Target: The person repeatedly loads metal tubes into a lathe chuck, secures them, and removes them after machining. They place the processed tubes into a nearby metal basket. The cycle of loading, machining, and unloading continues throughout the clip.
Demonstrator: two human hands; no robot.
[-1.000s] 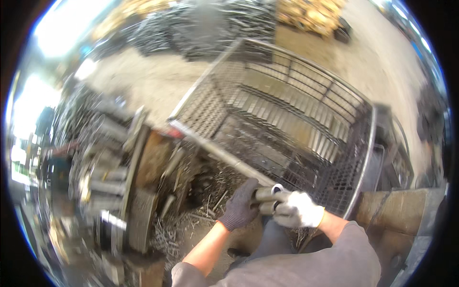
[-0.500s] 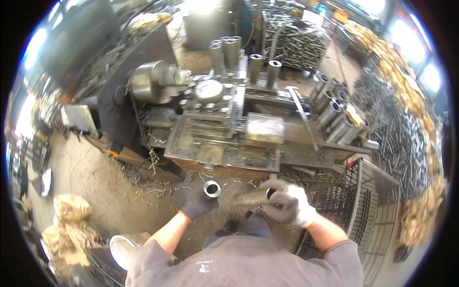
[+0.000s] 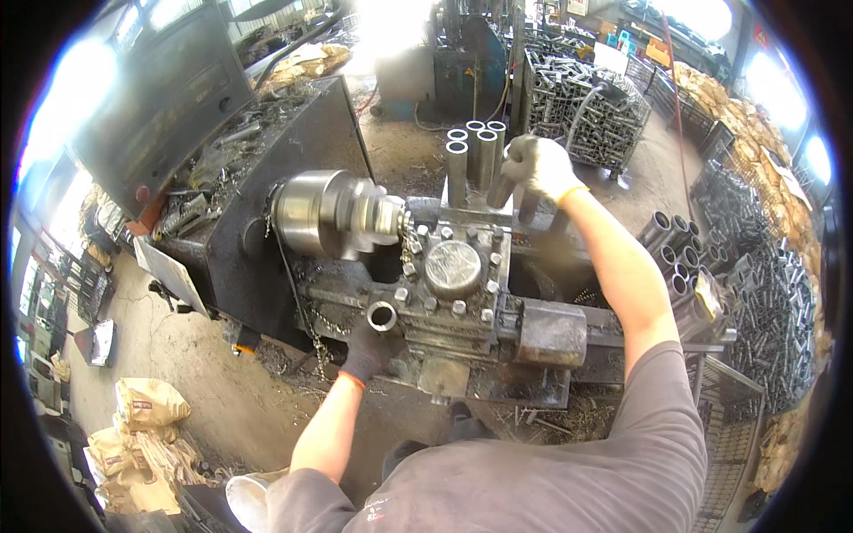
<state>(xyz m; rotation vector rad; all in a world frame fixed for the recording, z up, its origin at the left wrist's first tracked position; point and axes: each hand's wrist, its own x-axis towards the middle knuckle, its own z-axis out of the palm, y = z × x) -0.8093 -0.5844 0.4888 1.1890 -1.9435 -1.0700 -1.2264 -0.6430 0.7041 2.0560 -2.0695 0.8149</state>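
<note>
Left hand (image 3: 371, 352): grasping 1 tube (image 3: 383, 326). Right hand (image 3: 538, 167): gripping 2nd tube (image 3: 501, 190) beside standing tubes (image 3: 484, 165); a knock could topple them.

The head view is taken by the left of two side-by-side fisheye cameras worn on the person's head, looking down and ahead across the lathe (image 3: 444, 329). It sits close above the shirt (image 3: 551, 480), which spreads along the lower edge. Left hand (image 3: 371, 354) and right hand (image 3: 539, 167) are both near the lens, the chuck (image 3: 311, 213) lies left of centre, and the bin (image 3: 582, 149) stands farther off toward the top. The picture is upright and unmirrored, and its wide field (a circle with dark corners) bends straight edges outward.
</note>
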